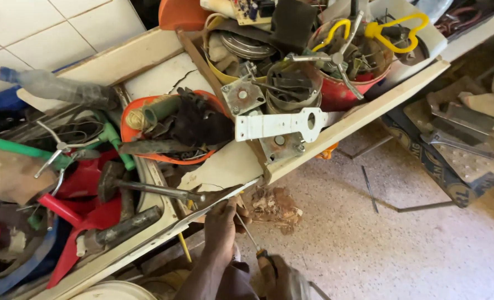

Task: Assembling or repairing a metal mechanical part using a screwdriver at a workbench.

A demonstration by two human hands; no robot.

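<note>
The left hand point(220, 230) pressed its fingers against the shelf edge point(225, 195) — the right hand point(275, 275), low in view, gripped a screwdriver point(249, 236) whose tip pointed up beside the left fingers.

Bottle point(58, 86): clear plastic, blue cap, lying on its side at the upper left, against the white tiled wall.
Tin point(344, 91): round, red, open-topped, on the shelf at top centre-right, packed with metal parts.
Tub point(222, 61): round, yellow rim, just left of the tin, holding metal discs.
Crate point(441, 166): dark box with a patterned blue and yellow side, on the floor at right.
Labels, signs, screens: none legible or visible.
</note>
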